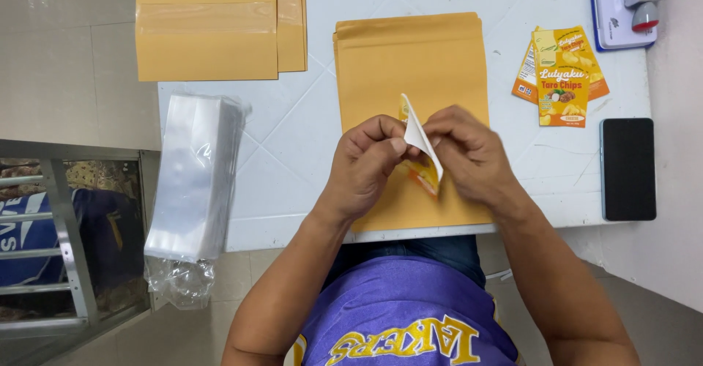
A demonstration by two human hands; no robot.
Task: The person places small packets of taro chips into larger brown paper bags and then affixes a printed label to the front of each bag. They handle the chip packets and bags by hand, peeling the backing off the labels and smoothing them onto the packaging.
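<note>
My left hand [370, 159] and my right hand [469, 154] meet over a stack of tan paper pouches [410, 66] on a white table [293, 124]. Between the fingers of both hands is a yellow-and-orange sticker label [423, 157], its white backing curling away from the printed side. The label hangs just above the lower half of the top pouch. Both thumbs and forefingers pinch its edges.
Two more tan pouches [220, 22] lie at the back left, one with a label stuck on. A pile of clear plastic bags [194, 176] overhangs the table's left edge. Loose yellow labels [562, 77], a black phone [628, 168] and a stamp pad [622, 7] sit at right.
</note>
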